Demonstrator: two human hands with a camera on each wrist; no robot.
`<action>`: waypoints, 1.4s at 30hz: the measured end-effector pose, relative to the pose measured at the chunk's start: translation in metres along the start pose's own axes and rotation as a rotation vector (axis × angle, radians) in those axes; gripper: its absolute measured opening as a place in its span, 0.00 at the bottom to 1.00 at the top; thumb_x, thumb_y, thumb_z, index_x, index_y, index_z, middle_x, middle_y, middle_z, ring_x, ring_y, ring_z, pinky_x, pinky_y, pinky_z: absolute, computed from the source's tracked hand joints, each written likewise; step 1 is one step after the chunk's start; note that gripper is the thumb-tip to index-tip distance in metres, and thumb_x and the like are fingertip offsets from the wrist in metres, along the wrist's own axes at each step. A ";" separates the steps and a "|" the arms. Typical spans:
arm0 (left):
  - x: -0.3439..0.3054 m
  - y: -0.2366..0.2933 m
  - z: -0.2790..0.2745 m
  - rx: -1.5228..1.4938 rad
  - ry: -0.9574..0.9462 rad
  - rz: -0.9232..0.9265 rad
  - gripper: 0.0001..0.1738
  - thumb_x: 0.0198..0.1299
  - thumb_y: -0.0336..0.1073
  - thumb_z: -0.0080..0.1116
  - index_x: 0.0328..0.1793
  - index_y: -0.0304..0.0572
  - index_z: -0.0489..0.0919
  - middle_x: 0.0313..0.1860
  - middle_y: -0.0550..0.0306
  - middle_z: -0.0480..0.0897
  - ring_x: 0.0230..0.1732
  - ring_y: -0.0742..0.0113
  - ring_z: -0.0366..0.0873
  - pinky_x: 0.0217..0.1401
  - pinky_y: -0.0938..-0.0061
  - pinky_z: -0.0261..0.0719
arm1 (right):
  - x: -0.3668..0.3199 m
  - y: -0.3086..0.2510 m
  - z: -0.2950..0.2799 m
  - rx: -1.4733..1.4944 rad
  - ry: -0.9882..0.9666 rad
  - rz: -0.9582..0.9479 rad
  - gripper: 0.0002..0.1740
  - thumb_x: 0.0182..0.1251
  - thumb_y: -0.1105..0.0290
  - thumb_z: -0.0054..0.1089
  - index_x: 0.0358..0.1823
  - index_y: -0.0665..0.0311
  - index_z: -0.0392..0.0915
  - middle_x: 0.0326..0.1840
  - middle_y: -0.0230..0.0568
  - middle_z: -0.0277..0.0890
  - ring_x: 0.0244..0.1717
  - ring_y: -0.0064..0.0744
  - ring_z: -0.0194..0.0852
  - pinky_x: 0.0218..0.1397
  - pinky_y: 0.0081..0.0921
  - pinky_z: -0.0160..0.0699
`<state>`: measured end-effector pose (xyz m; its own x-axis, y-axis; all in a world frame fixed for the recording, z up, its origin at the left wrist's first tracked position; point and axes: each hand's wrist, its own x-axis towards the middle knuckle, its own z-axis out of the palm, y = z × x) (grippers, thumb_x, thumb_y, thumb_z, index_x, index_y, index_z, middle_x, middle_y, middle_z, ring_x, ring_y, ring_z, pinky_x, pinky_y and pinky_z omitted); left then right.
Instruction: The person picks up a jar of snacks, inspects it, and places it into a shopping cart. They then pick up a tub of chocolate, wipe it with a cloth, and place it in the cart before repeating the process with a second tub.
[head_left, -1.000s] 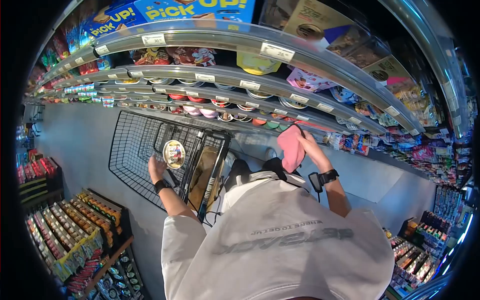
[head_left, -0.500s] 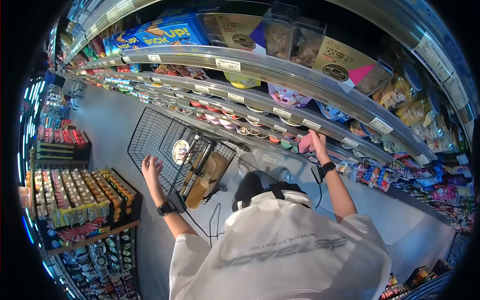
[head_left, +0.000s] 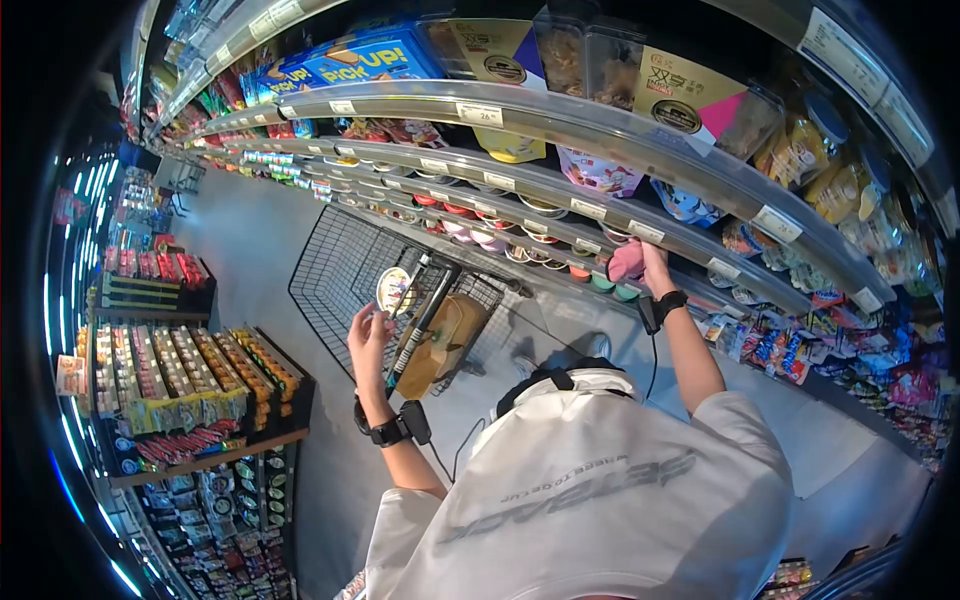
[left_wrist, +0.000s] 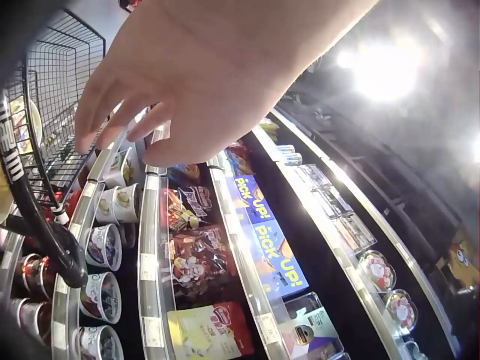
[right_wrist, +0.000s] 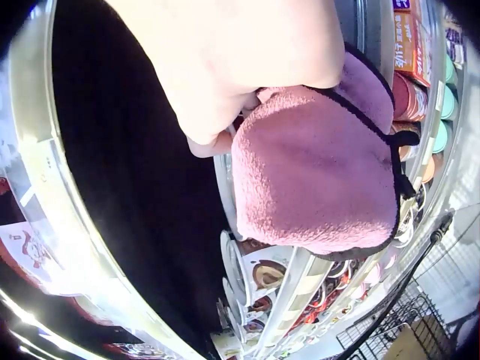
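My right hand (head_left: 655,270) grips a folded pink cloth (right_wrist: 315,169) with black edging, right at the front rail of a lower shelf (head_left: 700,272). In the right wrist view the cloth overlaps the rail, and the fingers (right_wrist: 210,139) curl in behind its top. My left hand (head_left: 370,345) hangs in the air beside the shopping cart (head_left: 325,245), holding nothing, its fingers loosely bent. Inside the cart is a round tub with a printed lid (head_left: 395,290). A brown paper bag (head_left: 440,345) lies at the handle end.
Shelves of packaged snacks run along the front, with blue biscuit boxes (head_left: 375,62) and clear-boxed goods (head_left: 690,100) up high. Cup-shaped tubs (left_wrist: 101,296) line a lower shelf. Behind the cart, to the left, stands a snack display stand (head_left: 190,375). Grey floor (head_left: 235,235) lies between.
My right hand has carried the cloth from in front of my body to the shelf rail. The view has turned toward the shelf's right part, and my left hand has stayed empty near the cart.
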<state>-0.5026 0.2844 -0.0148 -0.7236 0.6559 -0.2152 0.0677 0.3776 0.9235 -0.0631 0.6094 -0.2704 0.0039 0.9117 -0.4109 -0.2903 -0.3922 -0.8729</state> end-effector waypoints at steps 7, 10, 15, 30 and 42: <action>0.013 0.014 0.047 0.050 -0.354 0.075 0.22 0.76 0.41 0.54 0.67 0.33 0.77 0.50 0.53 0.86 0.47 0.72 0.83 0.54 0.76 0.81 | -0.071 -0.021 -0.001 -0.135 0.009 -0.138 0.16 0.73 0.59 0.61 0.33 0.65 0.83 0.33 0.34 0.84 0.32 0.22 0.78 0.39 0.24 0.73; 0.018 0.007 0.078 0.078 -0.528 0.119 0.20 0.75 0.40 0.55 0.64 0.34 0.79 0.45 0.55 0.86 0.45 0.70 0.80 0.49 0.74 0.80 | -0.109 -0.024 0.000 -0.167 -0.008 -0.123 0.16 0.74 0.60 0.61 0.34 0.65 0.83 0.32 0.33 0.83 0.33 0.21 0.77 0.40 0.23 0.74; 0.006 0.009 0.125 0.283 -0.933 0.134 0.44 0.61 0.47 0.74 0.78 0.34 0.66 0.63 0.42 0.80 0.60 0.59 0.80 0.65 0.67 0.78 | -0.166 -0.029 0.007 -0.092 -0.140 0.043 0.14 0.74 0.61 0.61 0.39 0.67 0.84 0.36 0.32 0.82 0.34 0.20 0.77 0.40 0.21 0.76; -0.027 0.082 0.143 -0.275 -0.826 0.435 0.57 0.35 0.38 0.89 0.73 0.32 0.68 0.63 0.50 0.81 0.62 0.65 0.80 0.70 0.67 0.76 | -0.298 -0.161 0.090 0.111 -0.406 0.042 0.20 0.71 0.69 0.65 0.62 0.67 0.78 0.54 0.32 0.81 0.52 0.18 0.78 0.54 0.19 0.78; -0.011 0.093 0.103 -0.613 -0.525 -0.183 0.42 0.71 0.71 0.49 0.73 0.43 0.73 0.62 0.51 0.83 0.57 0.61 0.84 0.55 0.60 0.85 | -0.259 -0.109 0.058 -0.855 -0.386 -0.425 0.09 0.69 0.70 0.65 0.45 0.68 0.84 0.36 0.40 0.85 0.38 0.24 0.82 0.46 0.28 0.81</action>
<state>-0.4178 0.3799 0.0407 -0.2617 0.8959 -0.3591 -0.5168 0.1842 0.8361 -0.0877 0.4232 -0.0535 -0.4042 0.9136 -0.0437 0.4416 0.1531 -0.8841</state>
